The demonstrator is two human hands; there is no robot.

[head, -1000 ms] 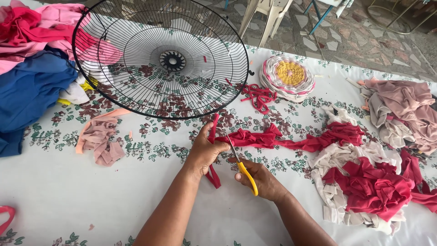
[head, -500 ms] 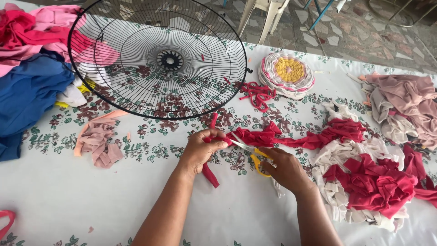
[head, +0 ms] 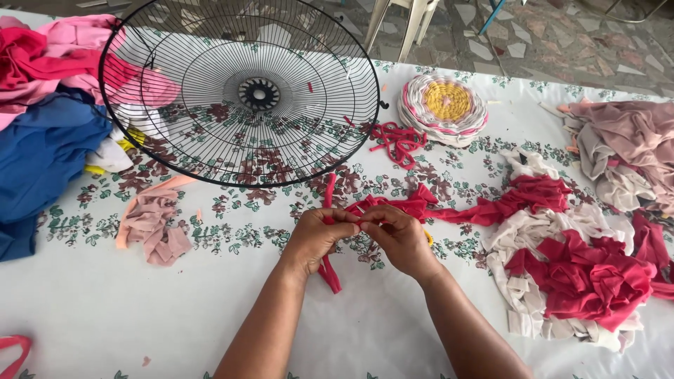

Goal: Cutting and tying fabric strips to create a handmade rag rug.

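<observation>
My left hand [head: 317,240] and my right hand [head: 401,240] meet fingertip to fingertip over the flowered tablecloth [head: 210,309]. Both pinch the same red fabric strip [head: 328,270]. One end of the strip hangs below my left hand, and another end rises past it toward the fan guard. A longer red strip [head: 491,209] runs right from my hands to the scrap heap. A sliver of the yellow scissors [head: 429,238] shows behind my right hand; whether that hand holds them is hidden.
A black wire fan guard [head: 232,184] lies at the back. Blue cloth [head: 42,154] and pink cloth [head: 49,49] are heaped left, mauve scraps [head: 151,226] nearer. A round woven mat [head: 444,109], loose red strips [head: 397,140], a red-and-white scrap pile [head: 576,274] and mauve cloth [head: 625,137] lie right.
My right hand has come up and left from beside the scissors to meet my left hand. Both now pinch the red strip together; the yellow scissors are mostly hidden.
</observation>
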